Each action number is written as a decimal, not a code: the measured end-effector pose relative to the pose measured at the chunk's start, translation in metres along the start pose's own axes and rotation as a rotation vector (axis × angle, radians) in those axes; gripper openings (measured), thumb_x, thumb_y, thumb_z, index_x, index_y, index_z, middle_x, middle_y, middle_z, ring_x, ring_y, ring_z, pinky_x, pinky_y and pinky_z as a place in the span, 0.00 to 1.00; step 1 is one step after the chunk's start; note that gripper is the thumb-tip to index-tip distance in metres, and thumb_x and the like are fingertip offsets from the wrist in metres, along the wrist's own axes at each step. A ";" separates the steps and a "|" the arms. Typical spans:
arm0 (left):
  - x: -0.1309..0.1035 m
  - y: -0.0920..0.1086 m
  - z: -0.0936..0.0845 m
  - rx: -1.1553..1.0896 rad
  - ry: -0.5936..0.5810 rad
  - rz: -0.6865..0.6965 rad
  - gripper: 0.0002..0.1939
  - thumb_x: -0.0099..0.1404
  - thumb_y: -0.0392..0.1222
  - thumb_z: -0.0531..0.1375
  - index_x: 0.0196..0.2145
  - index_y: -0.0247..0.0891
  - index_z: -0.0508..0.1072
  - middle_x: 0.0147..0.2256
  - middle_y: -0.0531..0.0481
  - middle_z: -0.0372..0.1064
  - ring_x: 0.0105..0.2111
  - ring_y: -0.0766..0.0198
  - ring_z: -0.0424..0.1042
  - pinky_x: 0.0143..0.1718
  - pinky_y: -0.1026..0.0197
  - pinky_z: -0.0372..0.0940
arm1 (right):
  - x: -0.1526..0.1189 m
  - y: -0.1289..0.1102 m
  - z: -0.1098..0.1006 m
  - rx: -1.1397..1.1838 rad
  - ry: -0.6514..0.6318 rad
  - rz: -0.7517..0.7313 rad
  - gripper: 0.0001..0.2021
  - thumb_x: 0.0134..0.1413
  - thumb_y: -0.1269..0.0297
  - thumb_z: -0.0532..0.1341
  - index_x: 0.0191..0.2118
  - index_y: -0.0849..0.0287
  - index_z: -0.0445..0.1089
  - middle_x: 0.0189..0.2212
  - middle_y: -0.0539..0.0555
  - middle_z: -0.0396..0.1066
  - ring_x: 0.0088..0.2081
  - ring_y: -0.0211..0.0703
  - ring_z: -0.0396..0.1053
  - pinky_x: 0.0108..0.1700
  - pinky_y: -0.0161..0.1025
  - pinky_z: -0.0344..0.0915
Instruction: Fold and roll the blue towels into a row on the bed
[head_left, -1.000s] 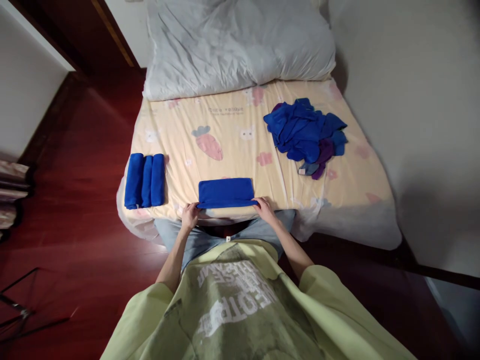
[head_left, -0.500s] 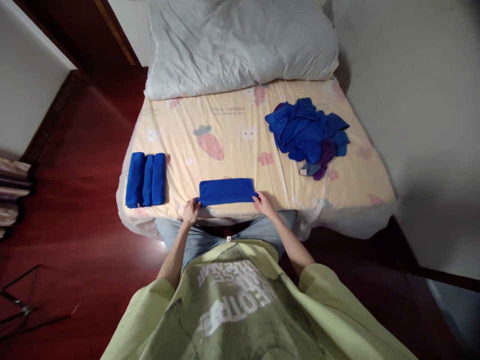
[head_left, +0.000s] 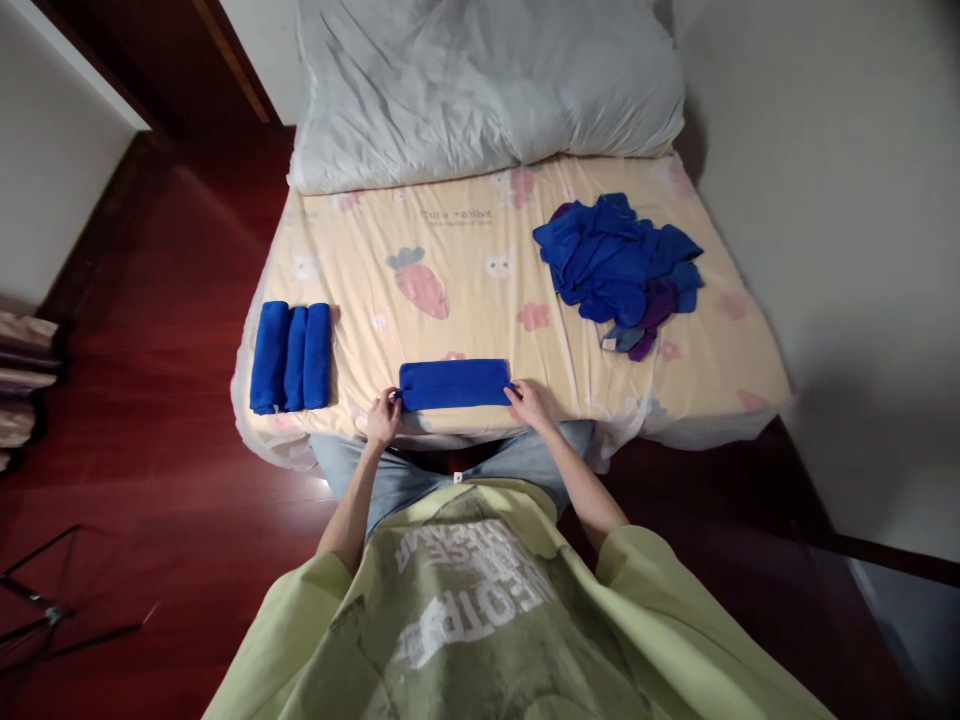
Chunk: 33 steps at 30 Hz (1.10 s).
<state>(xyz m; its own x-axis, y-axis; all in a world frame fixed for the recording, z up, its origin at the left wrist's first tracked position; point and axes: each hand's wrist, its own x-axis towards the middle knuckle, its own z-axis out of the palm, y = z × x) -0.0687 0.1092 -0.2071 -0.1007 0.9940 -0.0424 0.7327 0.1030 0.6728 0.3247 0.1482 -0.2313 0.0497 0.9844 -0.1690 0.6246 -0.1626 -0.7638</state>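
- Bed (head_left: pixel 420 300): fills the middle of the view, pale yellow sheet with carrot and rabbit prints. Work is at its near edge.
- White quilt (head_left: pixel 480 95): bunched across the far side, well apart from the hands.
- Loose pile of cloths (head_left: pixel 611 260): far right on the sheet, mostly blue with some purple; crumpled.
- Three blue rolls (head_left: pixel 294 360): near left, side by side, long axes running near to far.
- Blue cloth (head_left: pixel 455 384): near middle, between the hands and just in from the bed edge. Lies as a flat strip, long side left to right; near side appears turned over in a narrow band, though the layers are hard to tell apart.
- Step, my judgement: turning the near side over. Best done with both ends raised and carried far at the same rate, band kept taut so the middle does not sag, ends kept square. A lead by one hand would likely skew the strip.
- Right hand (head_left: pixel 528 404): closed in a pinch on the near right corner; forearm slants far and leftward from the elbow, fingers pointing inward.
- Left hand (head_left: pixel 383 419): closed in a pinch on the near left corner, forearm slanting far and rightward, wrist low by the bed edge. Exact thumb placement too small to tell.
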 end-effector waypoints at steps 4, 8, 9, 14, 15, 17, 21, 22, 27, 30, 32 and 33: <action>0.002 0.000 0.000 0.061 -0.007 0.020 0.19 0.73 0.48 0.52 0.55 0.40 0.72 0.35 0.44 0.74 0.43 0.50 0.70 0.48 0.53 0.67 | -0.003 0.000 -0.001 -0.037 -0.013 0.020 0.16 0.63 0.55 0.62 0.52 0.55 0.73 0.45 0.58 0.79 0.48 0.51 0.78 0.53 0.49 0.73; 0.004 0.003 -0.001 0.097 -0.012 0.026 0.18 0.74 0.47 0.52 0.55 0.41 0.73 0.35 0.44 0.75 0.43 0.49 0.69 0.49 0.53 0.67 | -0.004 -0.006 -0.004 -0.113 -0.019 0.066 0.16 0.63 0.56 0.62 0.52 0.56 0.73 0.44 0.60 0.79 0.48 0.52 0.78 0.52 0.49 0.72; 0.005 0.003 -0.001 0.108 -0.012 0.027 0.18 0.74 0.46 0.52 0.55 0.41 0.73 0.35 0.44 0.75 0.43 0.49 0.69 0.49 0.53 0.67 | -0.004 -0.008 -0.004 -0.127 -0.017 0.071 0.16 0.62 0.56 0.63 0.52 0.56 0.73 0.43 0.60 0.79 0.48 0.53 0.78 0.51 0.48 0.72; 0.009 0.008 0.003 0.182 -0.014 0.013 0.17 0.72 0.45 0.54 0.54 0.41 0.74 0.35 0.44 0.75 0.42 0.49 0.69 0.47 0.53 0.66 | -0.007 -0.015 -0.002 -0.164 0.049 0.029 0.14 0.61 0.55 0.64 0.49 0.55 0.74 0.39 0.58 0.79 0.42 0.52 0.77 0.47 0.46 0.72; 0.009 0.009 0.004 0.204 0.004 0.017 0.16 0.72 0.45 0.55 0.53 0.42 0.75 0.37 0.43 0.75 0.43 0.49 0.69 0.47 0.53 0.66 | -0.009 -0.015 -0.001 -0.181 0.079 -0.006 0.14 0.61 0.56 0.64 0.49 0.55 0.74 0.38 0.57 0.79 0.42 0.52 0.77 0.47 0.46 0.72; 0.008 0.010 0.006 0.260 0.074 0.041 0.16 0.71 0.44 0.56 0.52 0.42 0.76 0.43 0.40 0.74 0.46 0.48 0.69 0.48 0.52 0.66 | -0.013 -0.017 0.000 -0.235 0.144 -0.128 0.13 0.62 0.59 0.63 0.50 0.56 0.74 0.41 0.58 0.78 0.44 0.52 0.75 0.49 0.47 0.70; 0.002 0.011 0.003 0.354 0.087 0.220 0.15 0.71 0.38 0.55 0.51 0.41 0.77 0.55 0.39 0.70 0.54 0.47 0.67 0.53 0.48 0.63 | -0.023 -0.016 -0.004 -0.391 0.118 -0.463 0.14 0.65 0.69 0.56 0.50 0.55 0.77 0.51 0.59 0.76 0.52 0.52 0.71 0.57 0.49 0.63; 0.000 0.010 0.002 0.362 0.047 0.278 0.17 0.71 0.36 0.54 0.52 0.41 0.77 0.56 0.40 0.70 0.55 0.48 0.67 0.54 0.48 0.62 | -0.025 -0.016 -0.006 -0.420 0.090 -0.514 0.15 0.65 0.70 0.55 0.51 0.54 0.77 0.52 0.58 0.76 0.53 0.52 0.70 0.57 0.50 0.62; -0.010 0.007 0.000 0.386 -0.029 0.386 0.26 0.67 0.38 0.58 0.62 0.38 0.70 0.62 0.41 0.68 0.58 0.46 0.65 0.58 0.47 0.61 | -0.032 -0.014 -0.015 -0.456 0.030 -0.574 0.23 0.60 0.71 0.58 0.61 0.56 0.71 0.59 0.57 0.72 0.57 0.52 0.67 0.59 0.50 0.60; -0.006 0.007 0.001 0.418 -0.024 0.385 0.27 0.65 0.36 0.57 0.63 0.37 0.70 0.62 0.41 0.68 0.57 0.46 0.66 0.58 0.46 0.60 | -0.028 -0.019 -0.013 -0.458 0.040 -0.544 0.23 0.58 0.73 0.59 0.60 0.58 0.72 0.57 0.58 0.73 0.56 0.53 0.67 0.58 0.50 0.61; -0.001 0.007 -0.001 0.442 -0.038 0.392 0.26 0.66 0.34 0.55 0.61 0.37 0.71 0.61 0.40 0.69 0.57 0.46 0.67 0.58 0.45 0.60 | -0.025 -0.022 -0.012 -0.478 0.045 -0.518 0.22 0.58 0.74 0.59 0.57 0.58 0.73 0.55 0.59 0.75 0.55 0.55 0.68 0.56 0.51 0.61; 0.000 0.007 -0.003 0.451 -0.052 0.400 0.26 0.66 0.33 0.55 0.61 0.38 0.72 0.60 0.40 0.70 0.56 0.46 0.67 0.57 0.45 0.60 | -0.025 -0.023 -0.012 -0.492 0.038 -0.514 0.21 0.58 0.74 0.60 0.57 0.58 0.74 0.54 0.59 0.75 0.54 0.55 0.68 0.55 0.51 0.61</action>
<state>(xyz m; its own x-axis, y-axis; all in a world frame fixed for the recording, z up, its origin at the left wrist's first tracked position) -0.0656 0.1099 -0.2007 0.2663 0.9581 0.1058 0.9211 -0.2853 0.2651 0.3184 0.1280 -0.2020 -0.3243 0.9313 0.1657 0.8553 0.3635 -0.3692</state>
